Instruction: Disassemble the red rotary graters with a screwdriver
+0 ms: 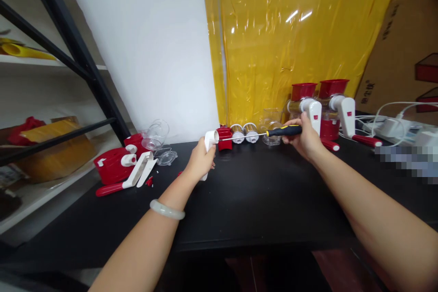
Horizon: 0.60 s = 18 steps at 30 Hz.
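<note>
My left hand (pixel 201 160) is closed round a white plastic crank handle (pixel 210 139), held upright above the black table (pixel 239 196). My right hand (pixel 304 139) grips a screwdriver (pixel 273 132) by its black and yellow handle. The thin metal shaft runs level to the left, and its tip meets the top of the white handle. A pale bangle sits on my left wrist.
Two assembled red and white grinders (pixel 328 107) stand at the back right. Two metal drums (pixel 244 132) and a small red part (pixel 225 138) lie behind my hands. Loose red and white parts (pixel 125 166) and clear pieces (pixel 159 139) lie at left. White cables (pixel 393 123) at right.
</note>
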### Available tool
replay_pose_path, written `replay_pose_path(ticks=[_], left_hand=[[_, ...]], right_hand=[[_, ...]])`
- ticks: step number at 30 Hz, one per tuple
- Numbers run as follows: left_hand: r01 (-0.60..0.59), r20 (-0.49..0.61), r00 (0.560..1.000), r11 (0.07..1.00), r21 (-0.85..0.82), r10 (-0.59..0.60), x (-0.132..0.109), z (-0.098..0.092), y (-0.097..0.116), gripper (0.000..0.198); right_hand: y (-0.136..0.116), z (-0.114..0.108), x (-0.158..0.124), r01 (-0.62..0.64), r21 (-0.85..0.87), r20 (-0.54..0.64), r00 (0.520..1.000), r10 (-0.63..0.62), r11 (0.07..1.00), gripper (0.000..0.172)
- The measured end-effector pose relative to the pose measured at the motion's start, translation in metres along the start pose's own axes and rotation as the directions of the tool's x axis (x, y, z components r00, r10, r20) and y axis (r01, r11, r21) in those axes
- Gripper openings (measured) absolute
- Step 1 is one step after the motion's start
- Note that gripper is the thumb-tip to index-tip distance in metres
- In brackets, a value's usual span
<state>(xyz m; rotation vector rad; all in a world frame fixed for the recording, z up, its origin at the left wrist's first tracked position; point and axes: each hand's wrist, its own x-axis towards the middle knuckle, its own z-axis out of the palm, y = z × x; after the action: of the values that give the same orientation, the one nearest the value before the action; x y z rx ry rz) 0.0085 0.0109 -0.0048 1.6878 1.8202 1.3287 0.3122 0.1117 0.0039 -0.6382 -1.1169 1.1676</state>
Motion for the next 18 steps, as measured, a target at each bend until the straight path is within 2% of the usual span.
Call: replay_pose_path(ticks=[1, 3, 6, 8, 10, 13, 15, 18], left_hand=[[0.004, -0.001, 1.0, 1.0, 0.002, -0.004, 0.0, 0.0, 0.0, 0.018], [0.01, -0.001, 1.0, 1.0, 0.003, -0.01, -0.001, -0.001, 0.002, 0.018], [0.015, -0.004, 1.0, 1.0, 0.002, -0.015, -0.001, -0.002, 0.004, 0.018], [0.017, -0.007, 1.0, 1.0, 0.001, -0.017, -0.002, -0.002, 0.005, 0.017], [0.019, -0.01, 1.0, 1.0, 0.001, -0.019, -0.002, -0.003, 0.006, 0.017], [0.017, -0.002, 1.0, 1.0, -0.009, -0.017, -0.002, -0.003, 0.006, 0.017], [0.013, 0.004, 1.0, 1.0, -0.018, -0.012, -0.003, -0.003, 0.006, 0.018], [0.01, -0.007, 1.0, 1.0, -0.021, -0.011, -0.003, -0.002, 0.006, 0.019]], right_hand=[[0.002, 0.0, 0.001, -0.001, -0.077, -0.017, 1.0, -0.001, 0.997, 0.043], [0.003, 0.001, 0.001, 0.012, -0.14, -0.03, 0.999, -0.016, 0.99, 0.037], [-0.001, 0.002, -0.003, 0.005, 0.031, 0.007, 1.0, -0.005, 1.0, 0.022], [-0.005, 0.002, -0.005, -0.055, 0.149, 0.074, 0.996, 0.044, 0.987, 0.022], [-0.007, 0.001, -0.005, -0.12, 0.157, 0.116, 0.988, 0.102, 0.98, 0.018], [-0.002, 0.0, -0.002, -0.144, -0.009, 0.024, 0.989, 0.144, 0.99, 0.029], [0.001, 0.0, 0.0, -0.116, -0.099, -0.032, 0.993, 0.113, 0.988, 0.031], [0.0, 0.001, -0.001, -0.058, 0.02, 0.0, 0.998, 0.058, 0.998, 0.016]])
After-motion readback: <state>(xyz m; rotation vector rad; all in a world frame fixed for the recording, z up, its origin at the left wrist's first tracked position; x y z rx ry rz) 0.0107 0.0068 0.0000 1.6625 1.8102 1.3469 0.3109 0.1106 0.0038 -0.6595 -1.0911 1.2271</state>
